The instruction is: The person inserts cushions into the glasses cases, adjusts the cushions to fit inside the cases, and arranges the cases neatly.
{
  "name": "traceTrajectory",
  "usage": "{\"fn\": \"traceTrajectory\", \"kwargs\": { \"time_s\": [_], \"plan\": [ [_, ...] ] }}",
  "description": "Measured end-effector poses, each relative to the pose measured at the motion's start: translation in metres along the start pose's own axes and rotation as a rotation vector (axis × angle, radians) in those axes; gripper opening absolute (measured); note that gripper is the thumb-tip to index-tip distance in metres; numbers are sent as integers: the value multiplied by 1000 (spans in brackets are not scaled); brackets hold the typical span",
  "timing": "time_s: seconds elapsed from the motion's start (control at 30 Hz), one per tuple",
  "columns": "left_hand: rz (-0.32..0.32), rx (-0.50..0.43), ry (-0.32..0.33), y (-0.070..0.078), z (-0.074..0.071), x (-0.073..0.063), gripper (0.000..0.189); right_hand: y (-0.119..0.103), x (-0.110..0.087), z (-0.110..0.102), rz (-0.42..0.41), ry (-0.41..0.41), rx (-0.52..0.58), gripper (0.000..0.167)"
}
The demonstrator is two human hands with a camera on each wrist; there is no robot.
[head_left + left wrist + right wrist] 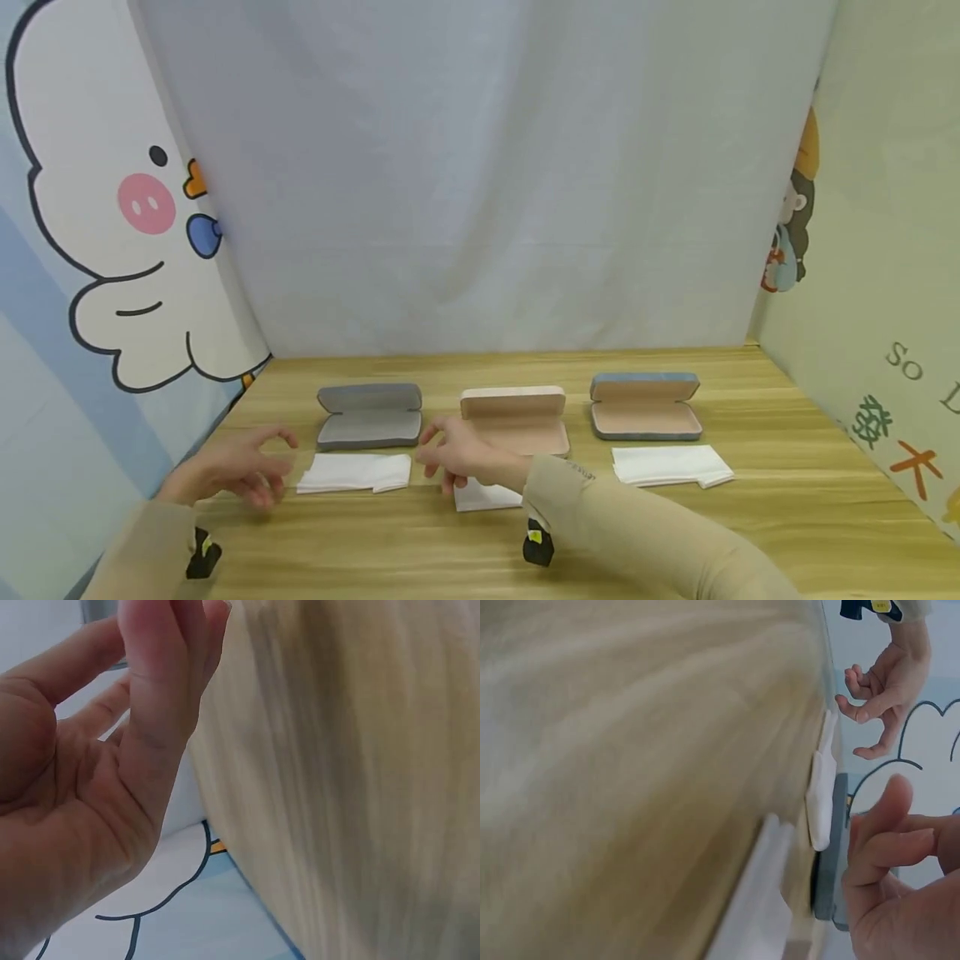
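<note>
Three cases stand in a row across the tabletop, each with its lid up: the gray case on the left, the white case in the middle and the blue case on the right. The gray case has a gray lining; the other two are lined in pale pink. Three folded white cloths lie in front, one to each case: the left cloth, the middle cloth and the right cloth.

Two hands hang over the tabletop, both free of any object. The left hand is just beside the left cloth, its grip wide, the thumb well apart from loosely bent fingers. The right hand has a narrower grip, thumb and fingers bent with a gap between them. In the head view it covers the near left corner of the white case and part of the middle cloth; whether it touches either one cannot be told there.

Two beige sleeves cover the arms, and two black blocks with yellow patches sit under the wrists. One gray curtain hangs behind the tabletop. A large white cartoon bird covers the left wall, and lettering marks the pale green right wall.
</note>
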State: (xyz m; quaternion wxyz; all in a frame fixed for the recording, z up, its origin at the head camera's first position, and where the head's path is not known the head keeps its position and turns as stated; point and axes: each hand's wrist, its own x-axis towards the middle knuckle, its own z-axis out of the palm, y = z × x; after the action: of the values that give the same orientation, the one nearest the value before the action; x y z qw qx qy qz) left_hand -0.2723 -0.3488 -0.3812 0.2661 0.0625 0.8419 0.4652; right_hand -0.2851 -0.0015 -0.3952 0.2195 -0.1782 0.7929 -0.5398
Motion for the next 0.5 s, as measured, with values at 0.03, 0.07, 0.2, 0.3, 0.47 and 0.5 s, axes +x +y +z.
{"fn": "traceTrajectory", "kwargs": {
  "time_s": [0.03, 0.07, 0.2, 0.3, 0.47, 0.5],
  "plan": [
    [-6, -14, -7, -1, 1, 0, 49, 0, 0, 3, 11, 6, 10, 25],
    [-9, -25, -13, -2, 3, 1, 50, 0, 0, 6, 21, 14, 20, 26],
    [-22, -62, -5, -6, 7, 5, 52, 1, 1, 15, 47, 52, 47, 31],
    [-31, -79, -3, -8, 11, 8, 56, 4, 2, 21, 59, 77, 52, 31],
    [-43, -87, 20, -12, 19, 12, 56, 10, 5, 30, 57, 104, 63, 30],
    [-42, -86, 28, -12, 20, 12, 56, 11, 6, 32, 56, 105, 64, 30]
  ]
}}
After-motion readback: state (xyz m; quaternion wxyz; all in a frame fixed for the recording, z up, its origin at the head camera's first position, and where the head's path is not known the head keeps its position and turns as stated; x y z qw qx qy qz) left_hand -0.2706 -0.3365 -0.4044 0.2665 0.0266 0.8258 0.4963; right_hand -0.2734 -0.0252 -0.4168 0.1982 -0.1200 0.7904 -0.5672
